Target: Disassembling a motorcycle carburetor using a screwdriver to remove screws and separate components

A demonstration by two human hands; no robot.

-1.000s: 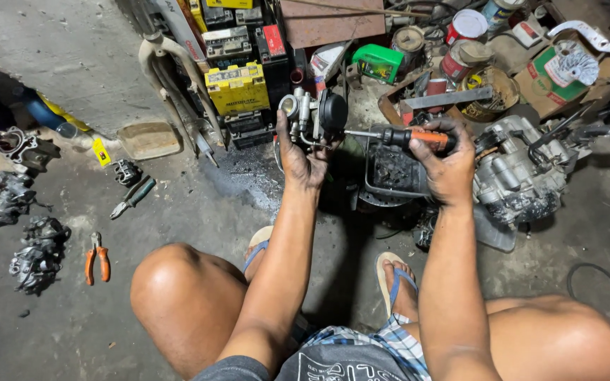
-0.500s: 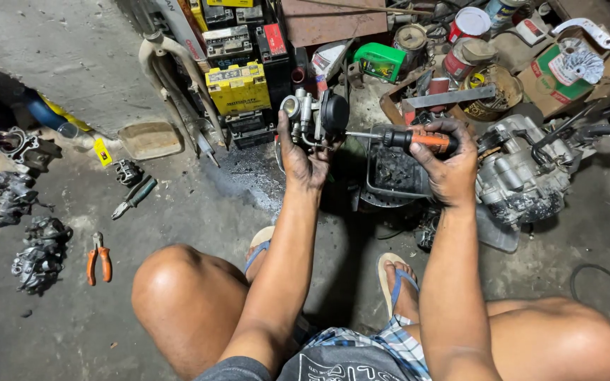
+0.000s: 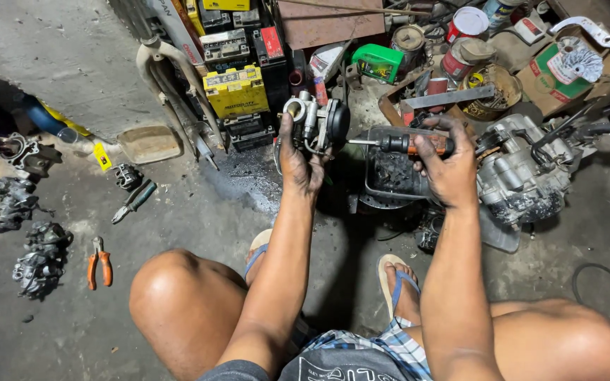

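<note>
My left hand (image 3: 301, 164) grips a small metal carburetor (image 3: 317, 123) with a black round cap, held up in front of me. My right hand (image 3: 448, 166) is closed around the orange and black handle of a screwdriver (image 3: 405, 144). Its thin shaft points left and its tip meets the carburetor's side. Both forearms reach out over my bare knees, and my feet in sandals rest on the concrete floor below.
A grey engine block (image 3: 524, 173) lies right of my right hand. A dark tray of greasy parts (image 3: 393, 173) sits below the screwdriver. Yellow and black batteries (image 3: 236, 90) stand behind. Orange pliers (image 3: 98, 262), more carburetors (image 3: 40, 257) and a black-handled tool (image 3: 133, 202) lie at left.
Both hands hold the same grip. The carburetor and screwdriver have barely shifted; the view has moved very slightly.
</note>
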